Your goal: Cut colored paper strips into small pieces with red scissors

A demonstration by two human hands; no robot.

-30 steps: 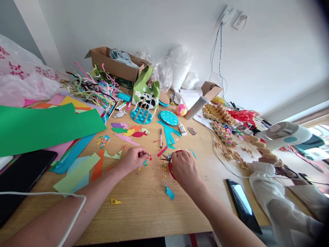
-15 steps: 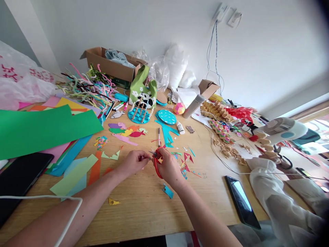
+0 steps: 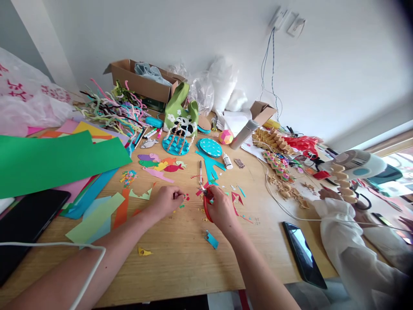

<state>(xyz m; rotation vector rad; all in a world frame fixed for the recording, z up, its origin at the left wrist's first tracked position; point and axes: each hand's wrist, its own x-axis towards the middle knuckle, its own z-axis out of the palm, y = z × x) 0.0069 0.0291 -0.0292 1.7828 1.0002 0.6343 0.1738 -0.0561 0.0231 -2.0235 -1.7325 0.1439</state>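
My right hand (image 3: 221,204) is wrapped round a pair of red-handled scissors (image 3: 208,209), their blades pointing away from me. To its left, my left hand (image 3: 167,200) is closed in a pinch just above the table; whatever its fingertips hold is too small to make out. Tiny red and green paper bits (image 3: 186,197) lie right beside those fingertips. Beyond the hands are coloured paper fish (image 3: 174,168) and a small heap of mixed paper bits (image 3: 128,177). Nearer to me lie a blue paper scrap (image 3: 211,240) and a yellow paper scrap (image 3: 144,251).
Green card sheets (image 3: 61,161) and a black tablet-like slab (image 3: 29,230) cover the left side. A phone (image 3: 304,254) lies at right, near a co-worker's white sleeve (image 3: 342,237). Behind stand a glue bottle (image 3: 227,161), a grey cylinder (image 3: 244,134) and a cardboard box (image 3: 138,84).
My hands have moved apart: the right one, with the scissors, went to the right, and the left drew back slightly left. Small red and green bits now show between them.
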